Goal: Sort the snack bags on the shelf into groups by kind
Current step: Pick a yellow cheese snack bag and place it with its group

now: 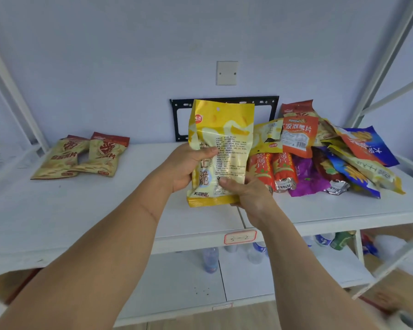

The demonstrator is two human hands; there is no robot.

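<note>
Here both hands hold one yellow snack bag upright above the front middle of the white shelf. The left hand wraps the bag's left edge, thumb curled across the printed face and fingers hidden behind; the right hand pinches the lower right corner, thumb on the face near the bottom seam. Each grip is closed on the bag, and the bag hangs clear of the shelf surface. To the right, near the shelf's back and right edge, lies a mixed pile of bags, overlapping in orange, red, purple, blue and yellow, some reaching close to the metal upright. Far to the left sit two tan bags with red tops, side by side and touching, well apart from the pile. Between that pair and the hands the shelf board shows bare white, as does the strip along its front edge, where a small label is stuck. Bottles stand on the lower shelf.
</note>
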